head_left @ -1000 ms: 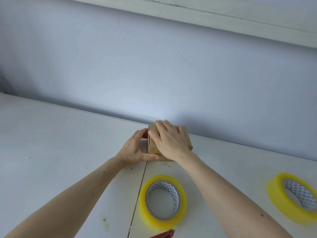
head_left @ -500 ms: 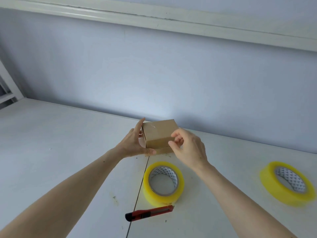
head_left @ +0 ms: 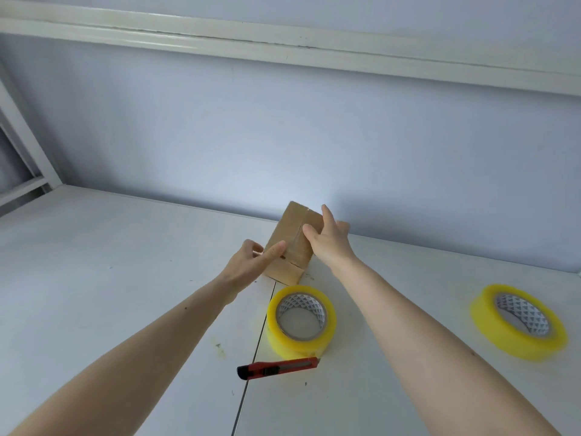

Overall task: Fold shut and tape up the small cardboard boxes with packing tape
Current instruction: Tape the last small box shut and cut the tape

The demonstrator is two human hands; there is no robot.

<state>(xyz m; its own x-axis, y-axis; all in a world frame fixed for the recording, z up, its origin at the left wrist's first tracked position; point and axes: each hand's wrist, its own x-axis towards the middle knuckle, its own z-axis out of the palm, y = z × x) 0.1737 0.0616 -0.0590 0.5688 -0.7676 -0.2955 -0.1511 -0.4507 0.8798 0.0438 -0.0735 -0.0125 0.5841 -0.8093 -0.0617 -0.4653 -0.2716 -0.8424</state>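
Left hand (head_left: 248, 265): laid against the box's near-left side, thumb stretched straight along the top face, the other fingers partly hidden behind the box's left edge; no curl round the box is seen.
Right hand (head_left: 327, 240): held on the box's right side, thumb pressed on the top face beside the seam, fingers reached over the far right edge; whether they are curled round it cannot be told.
Box (head_left: 292, 243): a small brown cardboard box, flaps folded shut, tilted up on its near edge on the bench between the two hands, close to the wall; a centre seam is seen along the top, with a glossy strip over it.
Near tape (head_left: 301, 320): a yellow roll laid flat just in front of the box.
Knife (head_left: 277, 367): a red and black cutter laid flat just before the near tape.
Far tape (head_left: 518, 320): a second yellow roll, well apart to the right.
Bench (head_left: 110, 294): white, with a joint line run under the box.
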